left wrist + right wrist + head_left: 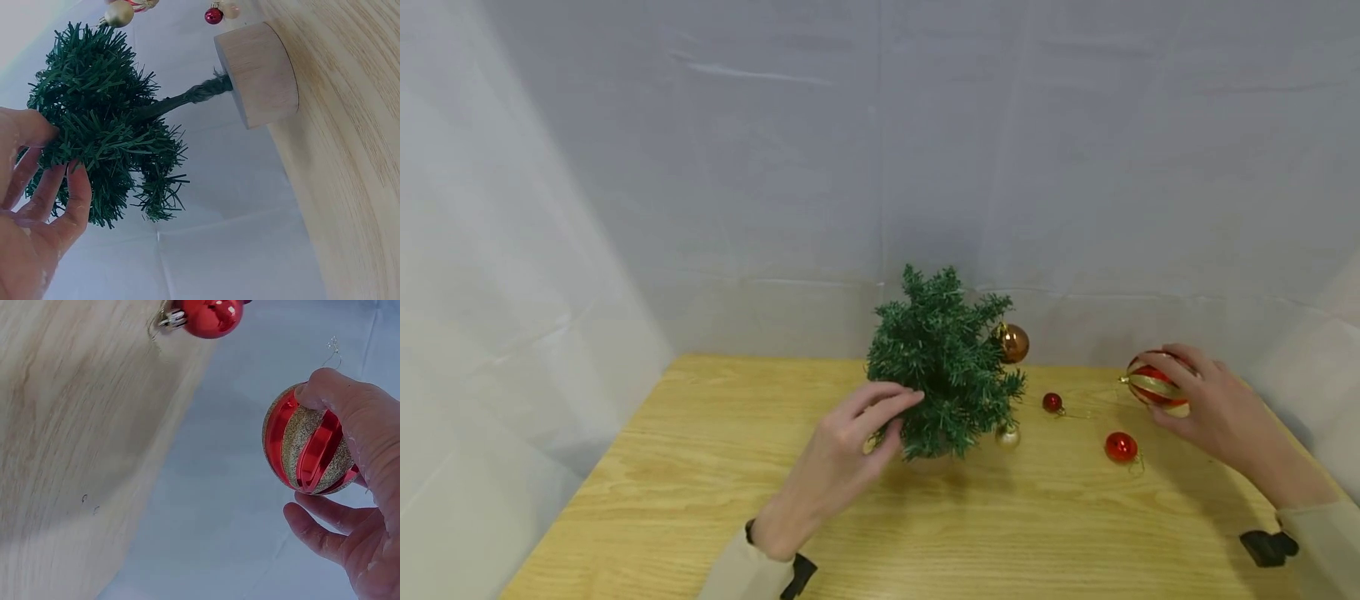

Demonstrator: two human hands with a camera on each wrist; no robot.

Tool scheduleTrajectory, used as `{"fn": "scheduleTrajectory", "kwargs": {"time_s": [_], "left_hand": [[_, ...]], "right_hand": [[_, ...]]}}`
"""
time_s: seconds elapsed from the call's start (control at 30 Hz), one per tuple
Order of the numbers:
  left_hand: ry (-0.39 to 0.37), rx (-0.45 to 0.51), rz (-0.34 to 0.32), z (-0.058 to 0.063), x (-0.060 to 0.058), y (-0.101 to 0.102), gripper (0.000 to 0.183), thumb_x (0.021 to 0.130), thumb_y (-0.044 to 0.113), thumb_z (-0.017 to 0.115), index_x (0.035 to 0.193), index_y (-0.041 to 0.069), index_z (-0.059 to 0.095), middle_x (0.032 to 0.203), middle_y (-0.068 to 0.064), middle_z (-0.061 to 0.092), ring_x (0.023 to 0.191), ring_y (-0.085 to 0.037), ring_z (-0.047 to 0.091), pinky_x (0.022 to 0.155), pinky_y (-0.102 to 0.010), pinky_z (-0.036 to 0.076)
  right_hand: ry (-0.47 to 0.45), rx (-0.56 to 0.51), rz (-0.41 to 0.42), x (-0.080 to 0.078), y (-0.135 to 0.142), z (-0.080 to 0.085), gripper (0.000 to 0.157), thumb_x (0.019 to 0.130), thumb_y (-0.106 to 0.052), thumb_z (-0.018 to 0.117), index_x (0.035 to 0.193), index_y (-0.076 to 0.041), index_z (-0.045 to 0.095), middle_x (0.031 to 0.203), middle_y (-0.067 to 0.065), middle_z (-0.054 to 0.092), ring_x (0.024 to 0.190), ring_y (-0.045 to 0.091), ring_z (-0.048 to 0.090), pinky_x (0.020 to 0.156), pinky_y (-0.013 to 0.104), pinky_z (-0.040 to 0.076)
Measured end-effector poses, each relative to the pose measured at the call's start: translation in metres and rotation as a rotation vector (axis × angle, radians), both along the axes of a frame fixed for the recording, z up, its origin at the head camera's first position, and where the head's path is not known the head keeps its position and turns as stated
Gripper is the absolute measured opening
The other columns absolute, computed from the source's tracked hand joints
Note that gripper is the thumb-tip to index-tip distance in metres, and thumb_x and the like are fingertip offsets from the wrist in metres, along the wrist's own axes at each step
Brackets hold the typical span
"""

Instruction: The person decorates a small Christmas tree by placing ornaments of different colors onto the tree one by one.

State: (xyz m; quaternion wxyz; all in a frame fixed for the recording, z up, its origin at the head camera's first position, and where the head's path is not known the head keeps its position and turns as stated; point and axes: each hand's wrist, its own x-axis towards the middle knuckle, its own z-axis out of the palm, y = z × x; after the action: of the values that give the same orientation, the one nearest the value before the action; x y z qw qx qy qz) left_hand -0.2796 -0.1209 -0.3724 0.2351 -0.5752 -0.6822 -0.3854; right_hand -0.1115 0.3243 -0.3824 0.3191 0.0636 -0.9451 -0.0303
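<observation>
A small artificial Christmas tree [942, 367] stands upright on a round wooden base [261, 75]. At its near left side my left hand [850, 446] pinches a green branch tip, the thumb partly sunk in the needles in the left wrist view. Off to the right, my right hand [1225, 412] grips a large red bauble with gold glitter stripes [306, 447], thumb on one side and fingers on the other. A thin gold loop [334, 356] sticks out from its top. On the tree's right side are a copper bauble [1016, 343] and, lower, a pale gold bauble [1008, 435].
Between the tree and my right hand, a small dark red bauble [1052, 403] and a shiny red bauble [1122, 447] lie on the wooden table [700, 467], each with a hanging loop. A pale sheet [760, 183] rises behind the table's back edge.
</observation>
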Motion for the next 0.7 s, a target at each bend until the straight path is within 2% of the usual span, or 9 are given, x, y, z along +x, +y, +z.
{"fn": "scheduleTrajectory", "kwargs": {"time_s": [0.07,0.13,0.27,0.37,0.5,0.7], "left_hand": [[-0.004,-0.002,-0.001,0.0,0.0,0.0,0.04,0.09,-0.005,0.07,0.127,0.009,0.071,0.123,-0.005,0.067,0.101,-0.014,0.068,0.069,-0.024,0.056],[-0.005,-0.003,0.0,0.0,0.0,-0.001,0.039,0.09,-0.004,0.07,0.127,0.009,0.071,0.123,-0.005,0.067,0.101,-0.014,0.068,0.07,-0.023,0.055],[0.002,0.0,0.001,-0.001,-0.001,0.0,0.039,0.09,-0.003,0.07,0.127,0.009,0.071,0.123,-0.005,0.068,0.1,-0.013,0.068,0.071,-0.02,0.054],[0.017,0.005,0.001,-0.001,-0.001,0.0,0.039,0.089,-0.003,0.071,0.126,0.009,0.071,0.122,-0.006,0.068,0.099,-0.013,0.068,0.072,-0.018,0.053],[0.04,0.009,0.009,-0.001,-0.002,0.0,0.037,0.089,-0.001,0.072,0.125,0.009,0.072,0.121,-0.005,0.068,0.098,-0.012,0.068,0.072,-0.014,0.051],[0.055,0.022,0.013,-0.002,-0.002,0.001,0.036,0.089,-0.001,0.072,0.124,0.009,0.073,0.12,-0.006,0.069,0.098,-0.013,0.068,0.071,-0.013,0.051]], "right_hand": [[0.013,-0.002,0.01,0.001,-0.002,0.001,0.076,0.096,-0.069,0.036,0.132,-0.007,0.061,0.126,0.023,0.056,0.086,0.046,0.061,0.064,0.06,0.052],[0.023,-0.013,0.017,0.002,-0.005,0.003,0.082,0.095,-0.073,0.028,0.133,-0.007,0.061,0.126,0.024,0.057,0.087,0.047,0.061,0.063,0.061,0.053],[0.042,-0.029,0.03,0.006,-0.012,0.008,0.081,0.095,-0.072,0.033,0.136,-0.008,0.06,0.128,0.026,0.057,0.092,0.048,0.062,0.063,0.06,0.054],[0.063,-0.026,0.033,0.009,-0.019,0.011,0.082,0.094,-0.071,0.033,0.137,-0.006,0.06,0.129,0.028,0.057,0.095,0.047,0.064,0.062,0.058,0.056],[0.092,-0.012,0.021,0.014,-0.029,0.014,0.084,0.095,-0.072,0.031,0.137,-0.006,0.06,0.13,0.028,0.057,0.097,0.046,0.063,0.061,0.057,0.055],[0.136,0.01,0.019,0.018,-0.041,0.018,0.079,0.097,-0.069,0.034,0.136,-0.006,0.062,0.13,0.025,0.059,0.097,0.04,0.064,0.061,0.053,0.053]]}}
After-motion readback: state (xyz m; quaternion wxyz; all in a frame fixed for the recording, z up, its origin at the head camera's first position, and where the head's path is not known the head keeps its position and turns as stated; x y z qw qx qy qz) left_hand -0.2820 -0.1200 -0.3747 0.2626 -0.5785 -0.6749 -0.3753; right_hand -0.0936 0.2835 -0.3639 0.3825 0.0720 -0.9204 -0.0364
